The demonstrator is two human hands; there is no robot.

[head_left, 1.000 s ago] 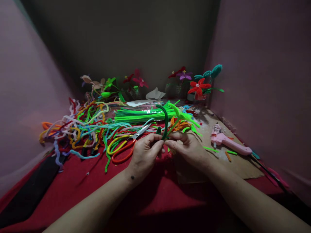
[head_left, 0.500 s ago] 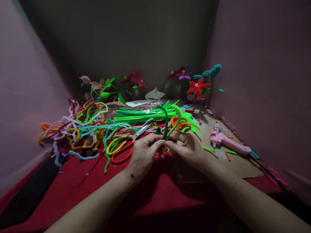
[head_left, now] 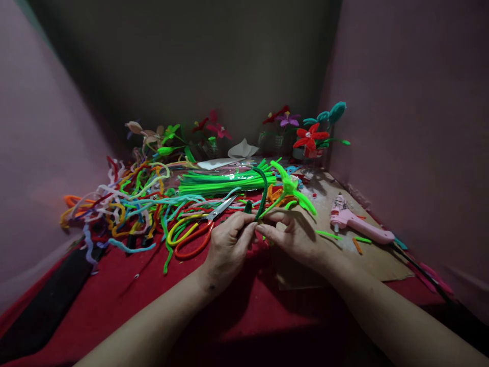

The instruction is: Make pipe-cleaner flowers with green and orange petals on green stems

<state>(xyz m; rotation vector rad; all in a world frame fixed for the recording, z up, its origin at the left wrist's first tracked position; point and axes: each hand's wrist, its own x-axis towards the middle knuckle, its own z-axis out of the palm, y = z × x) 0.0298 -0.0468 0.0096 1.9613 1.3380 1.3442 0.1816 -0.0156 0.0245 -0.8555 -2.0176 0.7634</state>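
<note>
My left hand (head_left: 232,244) and my right hand (head_left: 292,232) meet over the red cloth, fingertips pinched together. Between them stands a dark green pipe cleaner (head_left: 263,191), curving up and over to the left, with a short dark green end by my left thumb. A bright green pipe-cleaner flower (head_left: 289,187) leans out to the right on its thin green stem, which runs down into the same pinch. My left fingers close on the dark green piece and my right fingers on the stem; the exact join is hidden by the fingertips.
Scissors (head_left: 210,218) with yellow and red handles lie left of my hands, beside a tangle of coloured pipe cleaners (head_left: 130,204). Behind is a bundle of green pipe cleaners (head_left: 225,182). A pink glue gun (head_left: 357,221) rests on cardboard (head_left: 382,265). Finished flowers (head_left: 312,136) stand at the back.
The green flower has turned, its petals now facing more toward me. My hands have shifted slightly, with the left wrist rolled a little, and both still pinch the pieces.
</note>
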